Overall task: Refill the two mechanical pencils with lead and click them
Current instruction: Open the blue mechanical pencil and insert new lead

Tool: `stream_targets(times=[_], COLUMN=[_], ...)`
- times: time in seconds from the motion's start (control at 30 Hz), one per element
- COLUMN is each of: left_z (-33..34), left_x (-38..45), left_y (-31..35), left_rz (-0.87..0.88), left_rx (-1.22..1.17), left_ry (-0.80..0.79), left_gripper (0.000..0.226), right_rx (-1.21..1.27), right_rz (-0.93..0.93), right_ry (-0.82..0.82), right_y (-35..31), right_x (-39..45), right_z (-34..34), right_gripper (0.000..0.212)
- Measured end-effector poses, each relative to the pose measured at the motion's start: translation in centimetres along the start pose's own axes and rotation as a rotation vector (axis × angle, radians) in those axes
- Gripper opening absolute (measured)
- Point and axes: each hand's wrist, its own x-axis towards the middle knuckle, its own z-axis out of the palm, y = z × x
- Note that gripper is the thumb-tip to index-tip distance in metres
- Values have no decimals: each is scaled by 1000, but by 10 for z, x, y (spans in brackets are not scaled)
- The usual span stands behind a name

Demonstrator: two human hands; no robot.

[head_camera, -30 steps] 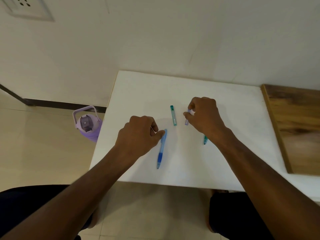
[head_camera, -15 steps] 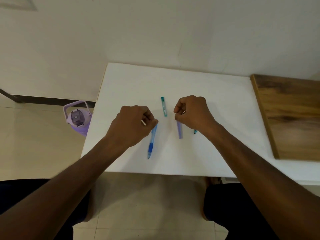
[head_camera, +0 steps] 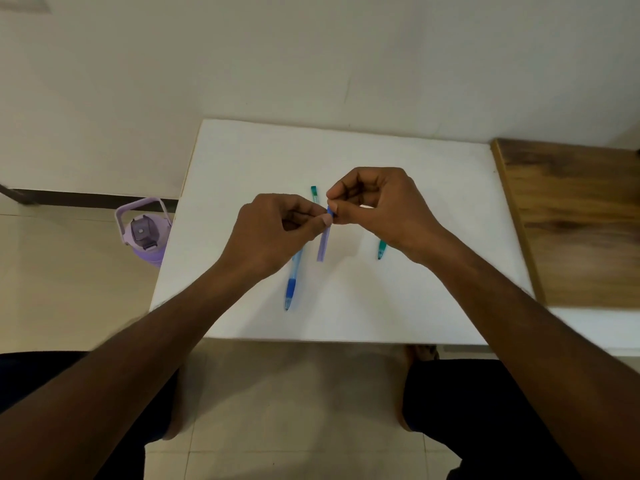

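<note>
Purple lead tube (head_camera: 323,239) now lifted off the white worktop (head_camera: 433,202), left hand (head_camera: 273,233) having left the blue pencil (head_camera: 292,284), both grips pinched on the tube's top with right hand (head_camera: 377,206), teal pencil (head_camera: 381,249) beneath right wrist.

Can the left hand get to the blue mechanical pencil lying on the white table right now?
Probably not at once: the left hand hovers right over the blue mechanical pencil, but with the right hand it is pinching the purple lead tube.
</note>
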Motion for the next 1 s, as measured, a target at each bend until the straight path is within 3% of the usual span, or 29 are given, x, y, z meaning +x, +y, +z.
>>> stream_targets(times=[0.13, 0.3, 0.63, 0.8, 0.83, 0.9, 1.0], left_z=[-1, -5, -5, -1, -2, -6, -12], left_x=[-2, -2, -1, -5, -5, -4, -3], left_y=[3, 6, 4, 1, 1, 3, 8], left_rz=[38, 80, 27, -17, -31, -59, -104], left_rx=[29, 33, 22, 27, 7, -35, -105], left_ry=[23, 56, 48, 5, 19, 59, 100], left_gripper=[21, 20, 14, 20, 19, 17, 19], right_rx=[-42, -122, -168, 104, 71, -223, -685], right_rz=[-55, 7, -26, 25, 21, -11, -62], right_ry=[25, -24, -57, 156, 198, 201, 29], right_y=[-2, -3, -5, -7, -4, 6, 25], right_x=[3, 8, 6, 16, 18, 18, 10], right_z=[1, 1, 11, -7, -14, -23, -17], right_gripper=[12, 9, 12, 14, 13, 10, 6])
